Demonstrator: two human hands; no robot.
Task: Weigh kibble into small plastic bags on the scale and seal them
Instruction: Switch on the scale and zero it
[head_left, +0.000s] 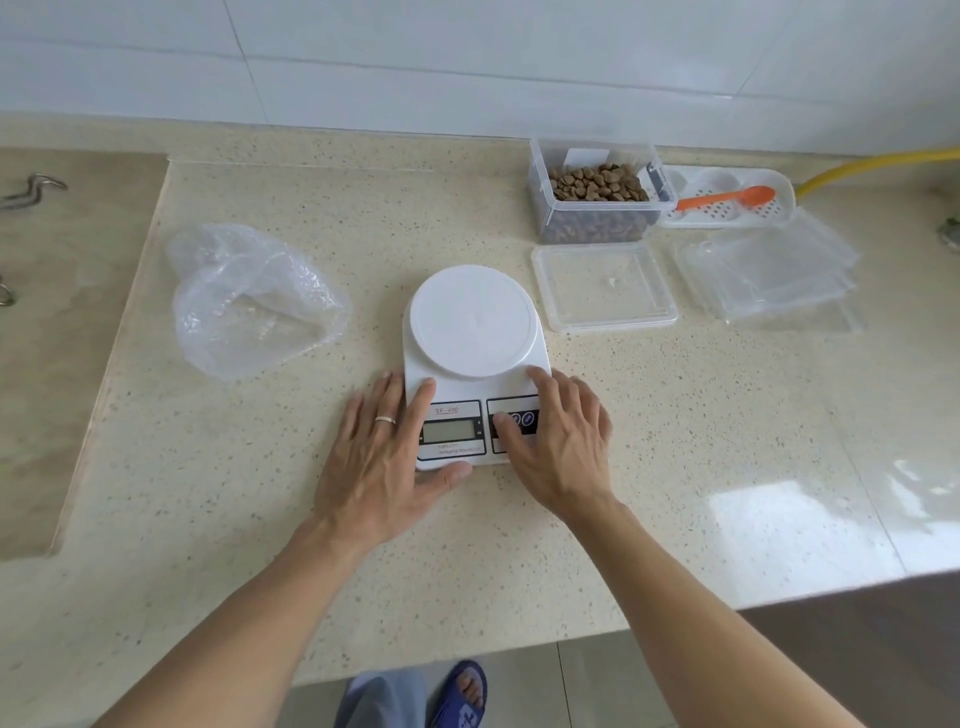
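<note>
Apparently to switch it on, the left hand lies spread steadying the scale on the tabletop while the right hand's thumb presses its button panel, nothing gripped.

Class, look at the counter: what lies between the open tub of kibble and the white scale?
In the head view, the tub's clear lid lies flat on the counter between the kibble tub and the scale, just right of the scale's platform.
</note>
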